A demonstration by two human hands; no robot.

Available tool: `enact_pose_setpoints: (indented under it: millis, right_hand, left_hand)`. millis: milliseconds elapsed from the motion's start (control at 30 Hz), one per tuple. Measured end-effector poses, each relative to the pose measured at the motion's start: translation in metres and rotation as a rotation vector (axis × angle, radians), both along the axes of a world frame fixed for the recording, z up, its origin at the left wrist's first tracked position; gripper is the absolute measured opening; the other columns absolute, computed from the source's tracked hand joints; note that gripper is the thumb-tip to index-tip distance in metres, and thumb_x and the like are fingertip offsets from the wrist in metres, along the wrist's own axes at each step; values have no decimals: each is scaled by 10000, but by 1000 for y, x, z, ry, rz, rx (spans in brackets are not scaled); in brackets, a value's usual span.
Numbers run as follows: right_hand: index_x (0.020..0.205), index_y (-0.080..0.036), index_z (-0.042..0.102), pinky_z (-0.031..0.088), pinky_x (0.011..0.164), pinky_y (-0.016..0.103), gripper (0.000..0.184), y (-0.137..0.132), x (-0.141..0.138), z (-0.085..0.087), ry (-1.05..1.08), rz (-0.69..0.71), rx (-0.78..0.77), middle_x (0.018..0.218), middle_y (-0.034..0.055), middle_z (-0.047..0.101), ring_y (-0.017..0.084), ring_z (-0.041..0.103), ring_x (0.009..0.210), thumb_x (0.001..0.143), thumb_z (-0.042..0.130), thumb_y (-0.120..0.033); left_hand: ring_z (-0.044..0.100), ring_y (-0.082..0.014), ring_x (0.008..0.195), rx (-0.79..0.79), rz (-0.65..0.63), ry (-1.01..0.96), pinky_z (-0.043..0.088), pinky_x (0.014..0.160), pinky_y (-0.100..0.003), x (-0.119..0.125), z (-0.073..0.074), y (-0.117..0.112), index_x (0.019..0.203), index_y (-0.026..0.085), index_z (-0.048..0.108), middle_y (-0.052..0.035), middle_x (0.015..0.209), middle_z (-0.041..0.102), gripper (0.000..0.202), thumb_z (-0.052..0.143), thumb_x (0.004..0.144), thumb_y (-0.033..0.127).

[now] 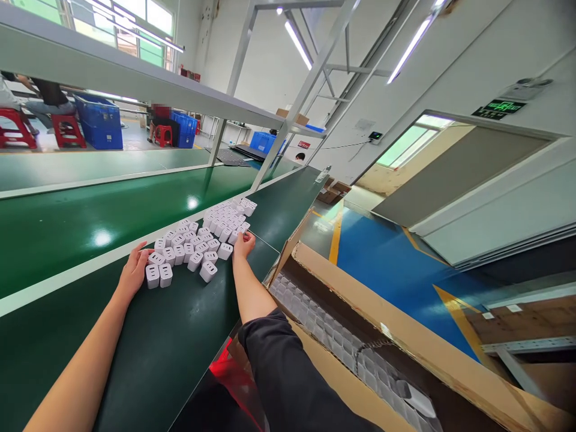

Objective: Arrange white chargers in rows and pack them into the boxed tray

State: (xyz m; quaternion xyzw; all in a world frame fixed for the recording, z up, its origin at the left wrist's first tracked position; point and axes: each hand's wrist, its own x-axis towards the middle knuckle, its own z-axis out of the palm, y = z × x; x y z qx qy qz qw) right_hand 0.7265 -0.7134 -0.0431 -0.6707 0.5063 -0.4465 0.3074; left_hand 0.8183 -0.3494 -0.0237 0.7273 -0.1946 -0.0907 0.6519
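Many small white USB charger blocks (pixel 189 249) lie in a loose cluster on the dark green work surface (pixel 180 342). Most show their slotted port ends facing up or toward me. At the cluster's left edge, my left hand (pixel 134 270) rests with fingers extended and slightly apart, its fingertips touching the outer blocks. On the right side, my right hand (pixel 243 245) is against the blocks with its fingers curled in. Whatever lies inside those curled fingers is hidden. Farther back, the blocks are packed more tightly together.
An open cardboard box (pixel 382 336) with rows of clear plastic compartments stands right of the work surface. A glossy green belt (pixel 90 231) runs beyond a white rail. Metal frame posts (pixel 288 120) rise behind. Blue bins (pixel 99 123), red stools (pixel 67 131) and seated people are farther back.
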Motion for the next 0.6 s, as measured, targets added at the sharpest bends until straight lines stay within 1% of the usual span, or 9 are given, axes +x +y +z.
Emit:
enact_pose_setpoints:
  millis: [167, 400, 600]
  right_hand:
    - [1226, -163, 588, 561, 871, 412, 326, 3, -1, 1, -50, -1, 29, 1198, 84, 624, 203, 639, 1014, 968, 591, -363]
    - [1197, -168, 592, 535, 898, 419, 322, 9, -3, 7, -45, -20, 49, 1224, 86, 601, 205, 616, 1026, 948, 614, -371]
    - [1139, -157, 600, 515, 903, 418, 305, 11, -3, 10, -57, -10, 49, 1133, 71, 622, 200, 612, 994, 942, 614, -390]
  left_hand:
    - [665, -228, 1003, -10, 2, 0, 506, 949, -421, 1, 0, 0, 1384, 240, 495, -84, 1216, 685, 593, 476, 903, 586]
    - [669, -227, 978, -36, 19, 7, 511, 942, -426, 2, -1, 0, 1375, 230, 507, -82, 1181, 697, 595, 497, 895, 581]
    - [667, -230, 1004, -36, 27, 20, 513, 944, -418, 0, 1, 0, 1356, 231, 518, -80, 1174, 699, 572, 517, 893, 566]
